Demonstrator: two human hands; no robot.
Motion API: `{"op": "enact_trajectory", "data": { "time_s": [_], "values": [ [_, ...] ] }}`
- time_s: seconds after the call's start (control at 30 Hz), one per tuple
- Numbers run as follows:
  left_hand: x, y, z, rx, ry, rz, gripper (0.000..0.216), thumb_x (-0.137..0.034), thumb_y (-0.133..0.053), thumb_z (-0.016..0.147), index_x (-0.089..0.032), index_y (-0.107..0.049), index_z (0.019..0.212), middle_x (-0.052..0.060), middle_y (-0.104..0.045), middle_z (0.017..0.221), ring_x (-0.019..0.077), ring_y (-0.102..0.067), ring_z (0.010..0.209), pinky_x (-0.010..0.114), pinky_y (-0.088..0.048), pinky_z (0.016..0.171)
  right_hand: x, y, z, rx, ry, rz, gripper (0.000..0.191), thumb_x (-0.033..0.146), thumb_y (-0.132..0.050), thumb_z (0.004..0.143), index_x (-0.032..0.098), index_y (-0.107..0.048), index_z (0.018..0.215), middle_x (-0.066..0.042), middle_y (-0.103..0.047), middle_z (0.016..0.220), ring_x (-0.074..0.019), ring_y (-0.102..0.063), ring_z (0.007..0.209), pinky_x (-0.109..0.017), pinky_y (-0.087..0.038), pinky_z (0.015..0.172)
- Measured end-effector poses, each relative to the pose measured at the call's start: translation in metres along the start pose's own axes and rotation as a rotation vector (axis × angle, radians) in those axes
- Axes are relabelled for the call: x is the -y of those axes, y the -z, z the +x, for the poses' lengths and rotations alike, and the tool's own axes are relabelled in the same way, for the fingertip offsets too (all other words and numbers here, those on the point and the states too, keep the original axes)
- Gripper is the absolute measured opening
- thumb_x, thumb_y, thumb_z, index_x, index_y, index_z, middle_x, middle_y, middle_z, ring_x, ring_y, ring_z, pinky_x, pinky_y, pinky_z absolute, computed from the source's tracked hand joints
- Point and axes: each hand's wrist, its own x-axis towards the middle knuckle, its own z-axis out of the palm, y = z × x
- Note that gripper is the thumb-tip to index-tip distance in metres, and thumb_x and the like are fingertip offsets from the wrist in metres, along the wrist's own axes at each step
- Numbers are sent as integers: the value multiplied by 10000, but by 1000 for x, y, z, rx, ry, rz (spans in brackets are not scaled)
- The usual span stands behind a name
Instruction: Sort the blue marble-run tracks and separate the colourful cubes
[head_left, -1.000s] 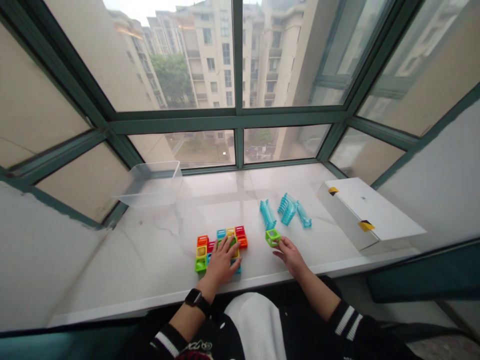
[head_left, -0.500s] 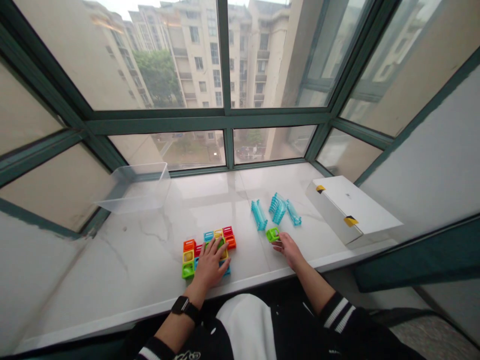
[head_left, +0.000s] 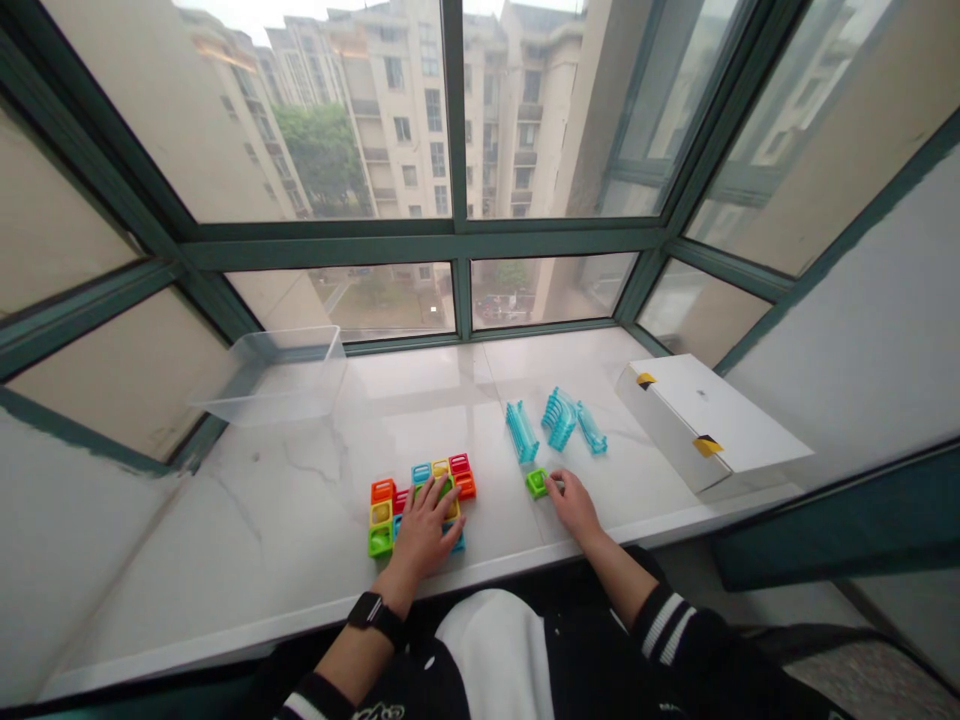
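Sitting on a white marble sill (head_left: 262,520), a small green plastic cube (head_left: 536,483) has the fingertips (head_left: 556,484) of the right hand (head_left: 574,506) against its right side. Whether they are gripping it or only touching it, I cannot tell from this view. The cube looks hollow and open-framed, so it should be light and stiff, though its smooth plastic may slide easily on polished stone. Its opposite edges, between thumb and fingers, look like the surest place to hold it.

The right forearm angles in from the lower right, with the wrist low and the fingers curled toward the cube. Left of the cube, the left hand (head_left: 424,530) lies palm-down on a cluster of colored cubes (head_left: 381,515), its fingers spread and unclenched, grasping nothing that I can see. A black watch (head_left: 373,615) circles the left wrist, and the black sleeve (head_left: 671,630) on the right arm has white stripes.

Just behind the green cube lie three blue ridged plastic pieces (head_left: 560,418). A white box (head_left: 705,425) sits to its right, and a clear plastic tub (head_left: 270,375) stands well off to its left. Behind it all rises a green window frame (head_left: 450,240).
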Motion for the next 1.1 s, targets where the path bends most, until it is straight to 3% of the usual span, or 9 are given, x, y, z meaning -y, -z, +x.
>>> {"op": "enact_trajectory", "data": {
  "time_s": [0.13, 0.27, 0.63, 0.8, 1.0, 1.1],
  "values": [
    [0, -1, 0, 0, -7, -1, 545, -452, -575, 978, -346, -544, 1511, 33, -441, 1656, 331, -359, 1550, 615, -214, 1296, 4, 3, -2, 62, 230, -69, 438, 399, -687, 857, 265, -683, 1274, -113, -674, 1229, -306, -628, 1175, -496, -506, 1076],
    [0, -1, -1, 6, -2, 4, 549, -447, -580, 974, -352, -540, 1513, 34, -432, 1661, 335, -345, 1557, 617, -216, 1294, 8, 1, -1, 145, 236, -90, 403, 314, -664, 875, 272, -687, 1275, -106, -682, 1187, -297, -636, 1162, -500, -494, 1099],
    [-1, 1, 0, 6, -7, -10, 528, -449, -577, 982, -341, -558, 1499, 33, -433, 1660, 336, -348, 1555, 621, -209, 1295, 7, -6, 1, 147, 242, -146, 409, 312, -674, 869, 256, -647, 1274, -98, -652, 1202, -282, -628, 1162, -471, -485, 1101],
    [4, -4, 0, -5, 24, -76, 471, -400, -438, 1065, -305, -529, 1517, 42, -459, 1646, 288, -362, 1554, 603, -228, 1295, 12, 1, 1, 166, 233, -223, 435, 348, -664, 892, 255, -650, 1316, -100, -639, 1214, -266, -660, 1084, -429, -536, 1017],
    [11, -11, -3, -79, 69, -205, 454, -368, -365, 1090, -253, -531, 1497, 70, -522, 1597, 236, -434, 1515, 553, -267, 1297, 38, 9, -7, 57, 381, -271, 432, 378, -612, 955, 232, -623, 1361, -110, -634, 1145, -274, -654, 1053, -437, -539, 1002],
    [11, -11, -3, -111, 78, -243, 440, -341, -352, 1089, -253, -562, 1466, 67, -559, 1565, 234, -469, 1490, 553, -274, 1297, 61, 2, -17, 207, 459, -173, 326, 300, -571, 984, 238, -648, 1294, -102, -656, 1141, -236, -665, 957, -418, -556, 957]
  ]
}}
